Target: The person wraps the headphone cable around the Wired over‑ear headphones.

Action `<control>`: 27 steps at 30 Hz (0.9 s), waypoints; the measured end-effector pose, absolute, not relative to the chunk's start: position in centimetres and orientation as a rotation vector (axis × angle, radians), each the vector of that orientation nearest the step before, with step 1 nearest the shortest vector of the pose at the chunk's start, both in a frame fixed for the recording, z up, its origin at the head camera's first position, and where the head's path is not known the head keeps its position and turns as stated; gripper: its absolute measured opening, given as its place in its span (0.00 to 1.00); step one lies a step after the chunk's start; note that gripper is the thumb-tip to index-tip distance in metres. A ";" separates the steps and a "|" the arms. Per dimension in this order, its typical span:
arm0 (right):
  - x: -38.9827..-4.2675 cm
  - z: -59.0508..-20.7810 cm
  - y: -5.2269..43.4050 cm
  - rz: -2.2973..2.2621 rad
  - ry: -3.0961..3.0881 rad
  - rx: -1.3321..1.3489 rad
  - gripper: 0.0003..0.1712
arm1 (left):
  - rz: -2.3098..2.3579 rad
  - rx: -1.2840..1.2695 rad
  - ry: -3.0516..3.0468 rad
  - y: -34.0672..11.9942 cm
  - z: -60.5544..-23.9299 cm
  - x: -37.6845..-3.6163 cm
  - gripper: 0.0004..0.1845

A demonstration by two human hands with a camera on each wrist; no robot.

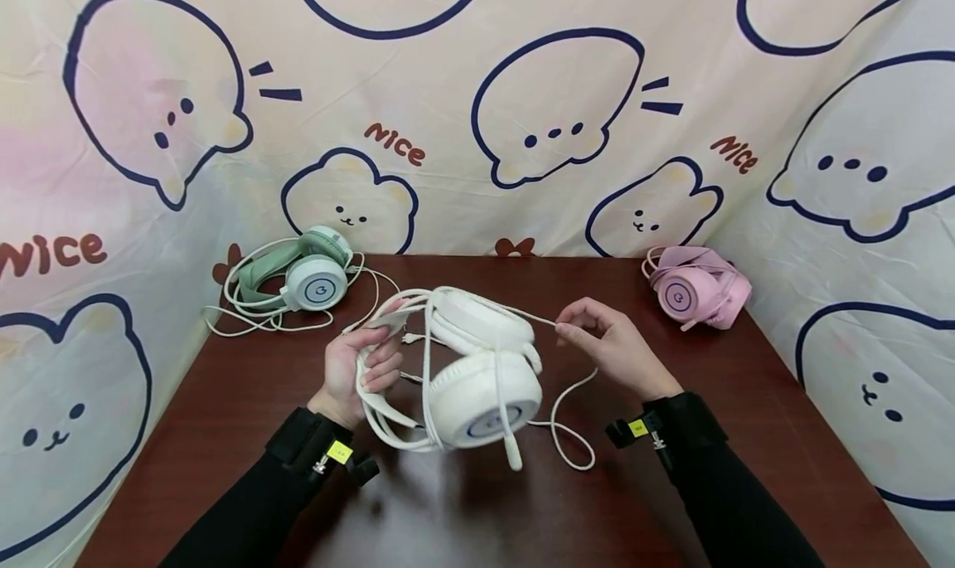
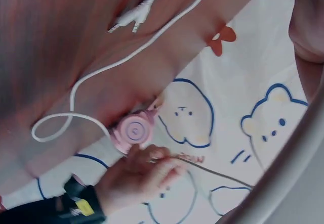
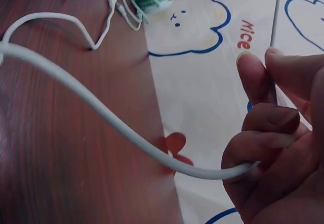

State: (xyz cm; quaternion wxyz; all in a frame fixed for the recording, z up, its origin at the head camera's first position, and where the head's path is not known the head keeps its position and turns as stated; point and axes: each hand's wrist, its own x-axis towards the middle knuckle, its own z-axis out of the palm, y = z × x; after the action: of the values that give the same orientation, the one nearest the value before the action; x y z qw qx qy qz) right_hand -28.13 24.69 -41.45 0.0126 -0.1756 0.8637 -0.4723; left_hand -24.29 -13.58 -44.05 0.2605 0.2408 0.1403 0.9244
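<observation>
My left hand [image 1: 345,373] grips a white headset [image 1: 481,394] by its headband, lifted over the table with the ear cups to the right. White cable is wrapped round the band and cups, and a short microphone boom [image 1: 512,452] points downward. Off to the right, my right hand [image 1: 615,348] pinches the white cable [image 3: 111,114] between thumb and forefinger, drawing a straight stretch from the headset. In the right wrist view the cable also passes through the curled lower fingers. A loose loop of it hangs below the hand. Split plugs [image 2: 136,15] show in the left wrist view.
A green and white headset [image 1: 317,282] with a loosely coiled cable lies at the back left of the brown table [image 1: 448,518]. At the back right is a pink headset [image 1: 697,290], its cable wound round it. A printed cloth [image 1: 448,87] encloses the back and sides.
</observation>
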 end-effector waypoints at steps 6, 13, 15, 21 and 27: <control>-28.1 -41.9 25.4 -1.420 2.678 -0.494 0.10 | 2.640 0.500 0.358 -14.2 -44.0 -24.4 0.20; -28.2 -42.2 25.3 -1.402 2.611 -0.515 0.12 | 2.820 0.095 0.358 -14.1 -43.8 -24.1 0.14; -28.2 -42.3 25.4 -1.401 2.581 -0.502 0.13 | 2.871 -0.119 0.321 -14.0 -43.6 -24.3 0.10; -27.7 -43.1 25.7 -1.373 2.478 -0.575 0.09 | 2.990 -0.724 0.400 -13.9 -43.7 -25.6 0.15; -26.9 -43.5 25.3 -1.288 2.400 -0.666 0.13 | 3.050 -0.892 0.428 -14.3 -44.7 -26.2 0.26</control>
State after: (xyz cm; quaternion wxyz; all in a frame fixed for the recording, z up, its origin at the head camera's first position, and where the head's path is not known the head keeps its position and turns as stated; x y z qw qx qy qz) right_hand -26.95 25.30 -43.46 0.1683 -0.2343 0.8437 -0.4527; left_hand -26.19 -14.29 -44.74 -0.0323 -0.2781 0.1334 0.9507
